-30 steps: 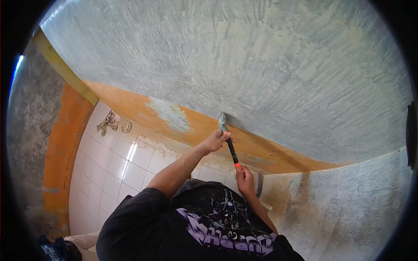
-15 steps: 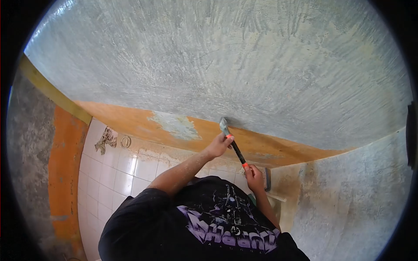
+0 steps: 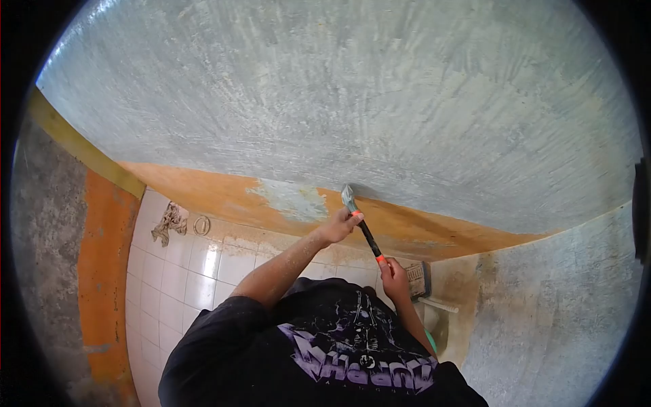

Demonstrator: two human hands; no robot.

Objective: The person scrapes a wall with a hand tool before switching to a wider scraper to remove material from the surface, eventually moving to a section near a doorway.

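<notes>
My left hand (image 3: 336,227) grips the upper part of a scraper (image 3: 366,234), just below its metal blade (image 3: 348,197). Lower down, my right hand (image 3: 395,278) holds the end of the black handle by its orange band. The blade presses against the surface where the orange painted band (image 3: 224,193) meets the grey-blue scraped plaster (image 3: 380,102). Both arms reach forward from my black printed T-shirt (image 3: 325,346).
A pale scraped patch (image 3: 291,200) lies left of the blade in the orange band. Below it is a white tiled wall (image 3: 176,278) with a ring fixture (image 3: 201,225) and a crumpled lump (image 3: 169,222). A grey block (image 3: 419,279) and white bar (image 3: 437,305) sit behind my right hand.
Both hands and the scraper have shifted slightly to the right along the edge of the orange band. The view has panned, so the tiled wall and fixtures sit further right.
</notes>
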